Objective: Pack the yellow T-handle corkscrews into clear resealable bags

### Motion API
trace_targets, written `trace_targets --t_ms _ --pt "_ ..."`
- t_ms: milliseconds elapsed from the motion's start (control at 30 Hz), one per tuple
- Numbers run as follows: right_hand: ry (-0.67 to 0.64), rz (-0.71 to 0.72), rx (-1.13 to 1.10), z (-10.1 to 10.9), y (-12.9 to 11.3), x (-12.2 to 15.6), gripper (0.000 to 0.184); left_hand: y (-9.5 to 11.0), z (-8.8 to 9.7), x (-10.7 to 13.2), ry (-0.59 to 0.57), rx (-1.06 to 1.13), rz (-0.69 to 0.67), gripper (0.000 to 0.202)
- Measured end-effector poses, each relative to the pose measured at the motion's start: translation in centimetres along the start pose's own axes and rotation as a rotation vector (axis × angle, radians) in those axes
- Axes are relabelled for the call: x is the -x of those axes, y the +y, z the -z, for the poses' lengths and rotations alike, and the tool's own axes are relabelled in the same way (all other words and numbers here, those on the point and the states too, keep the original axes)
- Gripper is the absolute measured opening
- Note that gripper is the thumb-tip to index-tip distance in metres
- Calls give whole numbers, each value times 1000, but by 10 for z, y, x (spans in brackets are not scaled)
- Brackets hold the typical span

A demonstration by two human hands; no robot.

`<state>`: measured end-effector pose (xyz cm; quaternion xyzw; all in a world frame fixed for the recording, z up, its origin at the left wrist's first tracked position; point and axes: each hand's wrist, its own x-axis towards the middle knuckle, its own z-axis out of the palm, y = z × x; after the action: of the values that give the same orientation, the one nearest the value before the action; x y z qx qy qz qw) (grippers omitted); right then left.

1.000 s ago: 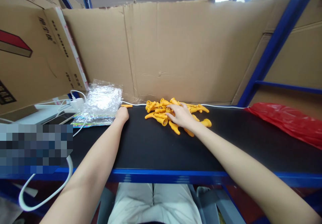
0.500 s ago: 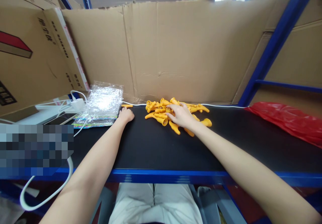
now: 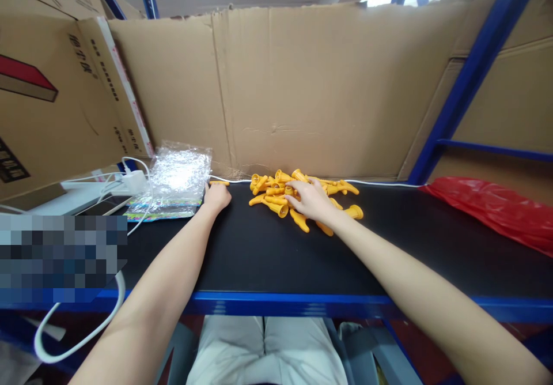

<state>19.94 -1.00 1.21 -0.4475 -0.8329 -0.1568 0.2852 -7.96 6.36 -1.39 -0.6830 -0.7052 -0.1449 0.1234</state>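
Note:
My right hand (image 3: 309, 196) rests on a pile of orange-yellow, horn-shaped plastic pieces (image 3: 276, 200). Its thumb and forefinger close around one horn-shaped piece (image 3: 288, 190), whose end shows between them. Several pieces have a wide hollow end and a curved, tapering tip. To the left of the pile, my left hand (image 3: 217, 197) lies on the black tabletop with its fingers curled. Just beyond its knuckles is a single orange-yellow piece (image 3: 220, 182), partly hidden by the hand. What these fingers grip, if anything, is hidden.
Clear plastic packets (image 3: 180, 172) with colourful edges lie left of my left hand. Beside them are a phone (image 3: 108, 205), a white charger (image 3: 135, 181) and cables. A red plastic bag (image 3: 488, 206) lies at right. Cardboard (image 3: 328, 91) walls the back; a blue rail (image 3: 294, 304) edges the front.
My left hand's fingers have shifted slightly and curled more beside the single piece. My right hand stays in almost the same place on the pile.

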Motion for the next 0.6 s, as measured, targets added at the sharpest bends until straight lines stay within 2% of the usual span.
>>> trace_targets --t_ms 133,200,300,433,500,600 --pt "-3 -2 -2 0 1 -1 32 14 17 5 496 190 -127 45" --pt "-1 2 -5 -1 0 -1 31 24 23 9 589 269 -240 45" --pt "17 -13 -35 1 -2 -1 30 41 26 15 583 331 -438 45" --pt "165 -108 -146 10 4 -6 36 60 24 25 417 337 -681 45" --pt "299 -185 -192 19 19 -13 41 67 23 29 321 304 -754 45" --pt "495 -350 -221 33 59 -23 49 73 21 33 240 238 -800 45"
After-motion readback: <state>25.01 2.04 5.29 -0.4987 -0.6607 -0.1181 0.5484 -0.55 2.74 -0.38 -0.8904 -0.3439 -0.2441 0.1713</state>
